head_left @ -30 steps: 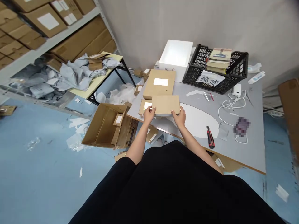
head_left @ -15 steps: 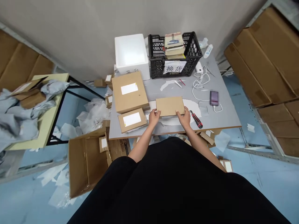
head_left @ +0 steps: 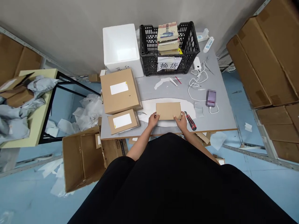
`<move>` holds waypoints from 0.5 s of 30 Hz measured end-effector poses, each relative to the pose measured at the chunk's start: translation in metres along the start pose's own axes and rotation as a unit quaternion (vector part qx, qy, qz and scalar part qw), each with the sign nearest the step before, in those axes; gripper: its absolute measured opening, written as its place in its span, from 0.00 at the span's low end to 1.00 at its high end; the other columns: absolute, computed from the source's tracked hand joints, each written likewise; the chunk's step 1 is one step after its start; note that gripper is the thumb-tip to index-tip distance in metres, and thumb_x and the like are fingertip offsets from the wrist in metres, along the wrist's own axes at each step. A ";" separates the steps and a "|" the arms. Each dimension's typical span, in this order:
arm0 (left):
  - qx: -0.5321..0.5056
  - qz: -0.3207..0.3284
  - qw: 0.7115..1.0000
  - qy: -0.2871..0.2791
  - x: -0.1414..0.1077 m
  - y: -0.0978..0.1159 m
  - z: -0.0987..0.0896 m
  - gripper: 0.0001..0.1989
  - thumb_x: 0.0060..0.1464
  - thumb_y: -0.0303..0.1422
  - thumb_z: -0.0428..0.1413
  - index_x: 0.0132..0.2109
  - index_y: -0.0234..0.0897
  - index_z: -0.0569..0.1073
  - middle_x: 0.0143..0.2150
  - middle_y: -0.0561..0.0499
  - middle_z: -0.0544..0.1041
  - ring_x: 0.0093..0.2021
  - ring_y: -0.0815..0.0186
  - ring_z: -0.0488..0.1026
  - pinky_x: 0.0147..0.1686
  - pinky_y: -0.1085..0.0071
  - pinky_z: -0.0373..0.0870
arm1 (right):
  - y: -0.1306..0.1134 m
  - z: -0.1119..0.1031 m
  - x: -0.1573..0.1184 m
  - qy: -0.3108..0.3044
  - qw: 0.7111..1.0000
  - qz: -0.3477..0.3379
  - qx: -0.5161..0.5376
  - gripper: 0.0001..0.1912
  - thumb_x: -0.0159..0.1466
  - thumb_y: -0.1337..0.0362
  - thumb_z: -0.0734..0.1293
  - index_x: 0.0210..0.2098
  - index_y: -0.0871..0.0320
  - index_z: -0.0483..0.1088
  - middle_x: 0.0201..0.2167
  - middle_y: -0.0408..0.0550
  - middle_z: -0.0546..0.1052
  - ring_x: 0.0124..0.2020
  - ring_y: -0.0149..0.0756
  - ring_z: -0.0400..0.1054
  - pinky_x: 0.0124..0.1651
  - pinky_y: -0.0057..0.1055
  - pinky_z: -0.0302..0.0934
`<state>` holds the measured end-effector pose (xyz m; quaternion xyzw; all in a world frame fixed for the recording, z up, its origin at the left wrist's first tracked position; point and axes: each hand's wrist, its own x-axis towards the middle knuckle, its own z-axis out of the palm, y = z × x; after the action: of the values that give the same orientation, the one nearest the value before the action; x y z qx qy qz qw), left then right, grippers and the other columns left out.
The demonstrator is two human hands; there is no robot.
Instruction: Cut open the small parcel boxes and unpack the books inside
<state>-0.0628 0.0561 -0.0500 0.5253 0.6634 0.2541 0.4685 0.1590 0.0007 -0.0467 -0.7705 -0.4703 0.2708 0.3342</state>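
Note:
A small plain brown cardboard box (head_left: 168,110) is held level between my two hands, over a white patch (head_left: 147,107) on the grey tabletop. My left hand (head_left: 153,119) grips its near left corner, thumb on top. At the near right corner, my right hand (head_left: 181,122) holds it the same way. Just right of that hand lies a red and black utility knife (head_left: 191,121). To the left, a small labelled carton (head_left: 123,121) sits in front of a larger labelled carton (head_left: 120,91). Whether the held box touches the table I cannot tell.
A white foam box (head_left: 121,49) and a black crate (head_left: 169,48) with books stand along the back. A phone (head_left: 211,98) on a white cable lies at right. An open carton (head_left: 81,158) is on the floor at left, near a side table (head_left: 30,124) with grey bags.
The view has shifted, so the table items appear further left. The box stays in both hands and now sits slightly nearer the utility knife's side of the larger carton, with a wider gap between them.

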 end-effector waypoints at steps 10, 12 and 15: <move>-0.049 -0.046 0.995 0.074 -0.002 -0.007 0.033 0.21 0.60 0.40 0.56 0.56 0.35 0.75 0.50 0.42 0.78 0.48 0.63 0.74 0.54 0.64 0.69 | 0.024 -0.009 0.026 -0.072 0.997 -0.011 0.003 0.38 0.59 0.44 0.67 0.61 0.58 0.59 0.53 0.61 0.71 0.55 0.53 0.65 0.57 0.51 0.61; -0.063 -0.055 0.994 0.067 -0.002 -0.006 0.032 0.21 0.59 0.40 0.56 0.56 0.36 0.76 0.50 0.43 0.79 0.48 0.63 0.75 0.54 0.64 0.69 | 0.026 -0.009 0.028 -0.081 0.997 -0.008 0.003 0.39 0.59 0.43 0.67 0.62 0.59 0.59 0.54 0.62 0.70 0.56 0.54 0.64 0.58 0.52 0.60; -0.083 -0.071 0.993 0.039 -0.002 -0.004 0.028 0.23 0.58 0.42 0.57 0.56 0.35 0.75 0.48 0.44 0.80 0.47 0.64 0.76 0.52 0.66 0.70 | 0.031 -0.009 0.028 -0.093 0.996 -0.007 0.014 0.40 0.59 0.43 0.66 0.63 0.59 0.59 0.55 0.63 0.70 0.57 0.54 0.63 0.60 0.53 0.59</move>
<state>-0.0398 0.0492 -0.0644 0.4261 0.6930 0.2948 0.5013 0.1940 0.0137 -0.0684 -0.7339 -0.5007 0.3459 0.3017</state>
